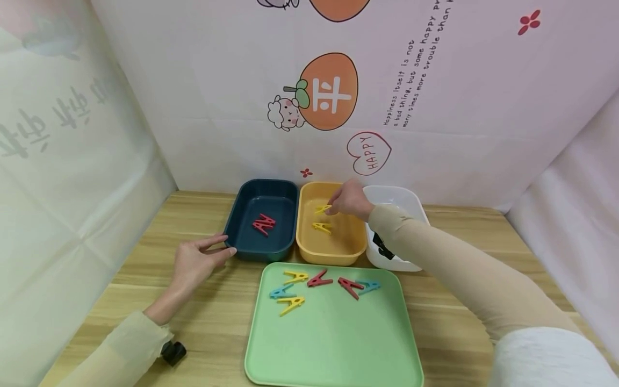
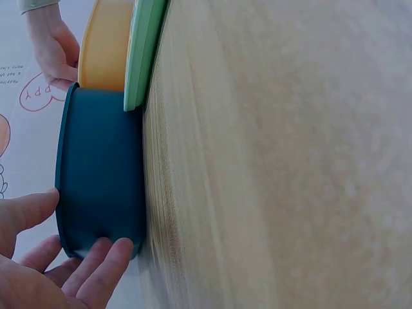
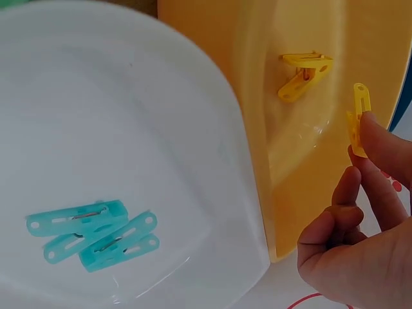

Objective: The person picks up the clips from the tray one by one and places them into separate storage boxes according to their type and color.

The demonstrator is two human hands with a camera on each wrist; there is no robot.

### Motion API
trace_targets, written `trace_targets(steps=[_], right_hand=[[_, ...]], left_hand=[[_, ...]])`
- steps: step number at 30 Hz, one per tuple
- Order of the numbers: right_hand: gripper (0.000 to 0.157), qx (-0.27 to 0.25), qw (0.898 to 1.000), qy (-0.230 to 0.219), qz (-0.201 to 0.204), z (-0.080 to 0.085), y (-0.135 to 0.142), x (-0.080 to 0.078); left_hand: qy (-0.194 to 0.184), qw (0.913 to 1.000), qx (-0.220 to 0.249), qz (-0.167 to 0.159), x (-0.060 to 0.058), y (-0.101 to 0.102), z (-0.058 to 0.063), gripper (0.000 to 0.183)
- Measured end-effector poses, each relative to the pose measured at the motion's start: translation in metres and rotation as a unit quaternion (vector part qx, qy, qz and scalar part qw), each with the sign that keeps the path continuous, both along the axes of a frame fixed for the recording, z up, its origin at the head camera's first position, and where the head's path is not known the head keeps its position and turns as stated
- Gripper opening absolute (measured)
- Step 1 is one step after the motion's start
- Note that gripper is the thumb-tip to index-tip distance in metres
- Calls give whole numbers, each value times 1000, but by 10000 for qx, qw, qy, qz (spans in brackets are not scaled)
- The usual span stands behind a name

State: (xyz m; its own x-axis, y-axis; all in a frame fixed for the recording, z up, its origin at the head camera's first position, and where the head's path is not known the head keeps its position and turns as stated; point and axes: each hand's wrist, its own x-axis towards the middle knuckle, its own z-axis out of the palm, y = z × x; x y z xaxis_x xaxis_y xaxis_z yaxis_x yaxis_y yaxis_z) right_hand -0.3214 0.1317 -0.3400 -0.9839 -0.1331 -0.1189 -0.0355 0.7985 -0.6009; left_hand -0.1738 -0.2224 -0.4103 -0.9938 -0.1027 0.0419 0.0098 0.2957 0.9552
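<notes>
My right hand (image 1: 352, 200) pinches a yellow clothespin (image 3: 360, 119) between thumb and fingertips, over the yellow bin (image 1: 333, 257). Another yellow clothespin (image 3: 305, 74) lies inside that bin. My left hand (image 1: 195, 262) is at the near left corner of the dark blue bin (image 2: 100, 167), its thumb by the rim and its fingers extended along the outer wall. Red clothespins (image 1: 263, 224) lie in the blue bin. In the right wrist view, light blue clothespins (image 3: 96, 232) lie in the white bin (image 3: 154, 135), which my right arm partly covers in the head view.
A green tray (image 1: 333, 344) stands in front of the bins. Toward its far edge lie yellow clothespins (image 1: 292, 305), red clothespins (image 1: 350, 287) and light blue clothespins (image 1: 282, 291). A printed cloth (image 1: 232, 145) hangs close behind the bins. The wooden table (image 1: 213, 328) extends around them.
</notes>
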Motion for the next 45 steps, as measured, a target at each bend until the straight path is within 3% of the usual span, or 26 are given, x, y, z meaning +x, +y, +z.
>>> trace_targets(steps=[7, 15, 20, 26, 35, 45], right_hand=[[18, 167, 9995, -249, -108, -6, -4, -4], [31, 308, 9993, -213, 33, -11, -3, -9], [28, 262, 9996, -84, 5, -1, 4, 2], [26, 131, 9994, 143, 278, 14, 13, 31], [21, 14, 9967, 485, 644, 20, 30, 86], [14, -179, 9895, 848, 1154, 9, 60, 142]], left_hand=[[18, 10000, 58, -17, 1, 0, -2, 53], [37, 10000, 69, 4, 1, 1, 0, 52], [46, 10000, -16, 4, 0, 1, 1, 51], [29, 10000, -38, 24, 1, 1, -2, 51], [52, 10000, -46, 0, 1, 0, -4, 52], [51, 10000, -58, -11, 3, 1, -4, 53]])
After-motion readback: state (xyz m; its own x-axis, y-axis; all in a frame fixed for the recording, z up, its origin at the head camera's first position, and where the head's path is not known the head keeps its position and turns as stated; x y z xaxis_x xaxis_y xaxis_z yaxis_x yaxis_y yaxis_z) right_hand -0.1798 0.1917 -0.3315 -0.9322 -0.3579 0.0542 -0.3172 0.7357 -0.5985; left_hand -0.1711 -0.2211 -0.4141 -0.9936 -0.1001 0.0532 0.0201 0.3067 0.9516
